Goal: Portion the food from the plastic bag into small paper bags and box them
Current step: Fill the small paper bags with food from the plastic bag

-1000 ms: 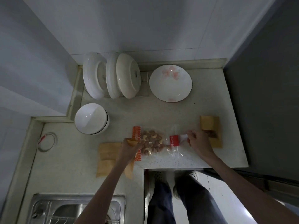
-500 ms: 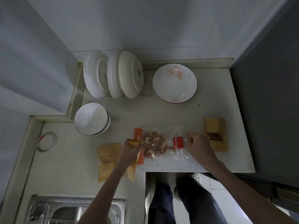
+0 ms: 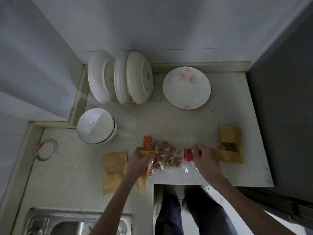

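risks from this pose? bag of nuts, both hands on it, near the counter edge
1. The plastic bag lies close to the counter edge; nuts could spill to the floor.
2. The left hand holds a paper bag too, so its grip is split.
3. The right hand pinches only the bag's red end; it may slip.

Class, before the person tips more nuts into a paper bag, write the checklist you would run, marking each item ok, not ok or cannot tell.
1. Left hand holds a small brown paper bag: ok.
2. That bag's mouth open: cannot tell.
3. Right hand grips the clear plastic bag of nuts at its red strip: ok.
4. Plastic bag rests on the speckled counter: ok.
5. Spare brown paper bags nearby: ok.
6. Box in view: not ok.
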A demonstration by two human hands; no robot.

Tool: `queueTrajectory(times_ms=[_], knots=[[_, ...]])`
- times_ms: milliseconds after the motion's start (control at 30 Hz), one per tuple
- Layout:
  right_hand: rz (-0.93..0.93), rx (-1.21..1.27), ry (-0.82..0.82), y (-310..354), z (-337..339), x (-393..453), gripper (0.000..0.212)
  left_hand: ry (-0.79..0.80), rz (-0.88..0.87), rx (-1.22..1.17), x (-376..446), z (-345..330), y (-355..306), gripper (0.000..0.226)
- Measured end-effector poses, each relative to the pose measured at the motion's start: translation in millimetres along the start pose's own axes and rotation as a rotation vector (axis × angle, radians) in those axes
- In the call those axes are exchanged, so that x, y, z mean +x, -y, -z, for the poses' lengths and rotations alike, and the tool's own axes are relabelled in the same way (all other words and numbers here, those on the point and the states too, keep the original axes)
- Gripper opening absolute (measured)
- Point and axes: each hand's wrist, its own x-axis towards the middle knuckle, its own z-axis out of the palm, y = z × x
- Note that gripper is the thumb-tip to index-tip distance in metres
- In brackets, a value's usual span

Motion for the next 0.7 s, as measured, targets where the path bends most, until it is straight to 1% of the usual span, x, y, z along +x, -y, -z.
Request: queueTrajectory(times_ms=[100,133,233,433,533,600,700], knots=[[0.022,0.003,-0.054,4.3,-7.8,4.2,0.036,-0.016,-0.046,0.010,-6.3,-4.1,-1.6,0.048],[0.031,-0.009,-0.071,6.4,-10.8,5.9,0.036,-0.021,-0.058,0.006,-7.7,-5.9,-2.1,0.048],[0.051,0.015,-0.080,11.5,-19.4,11.4,0.036,-0.029,-0.049,-0.022,-8.1,-9.6,-2.3,0.038],[0.075,0.119,-0.008,15.0,-32.0,17.8,0.034,-0.020,-0.029,-0.112,-4.8,-8.7,-2.6,0.033],[0.039,0.128,-0.013,15.5,-38.4,21.8,0.031,-0.014,-0.029,-0.104,-1.4,-9.6,-3.6,0.031],[0.006,0.148,-0.014,15.6,-40.6,26.9,0.030,-0.021,-0.020,-0.114,-0.5,-9.8,-3.9,0.026],[-0.060,0.151,0.023,12.5,-43.9,35.3,0.035,-0.044,-0.014,-0.122,2.7,-8.7,-3.7,0.020]])
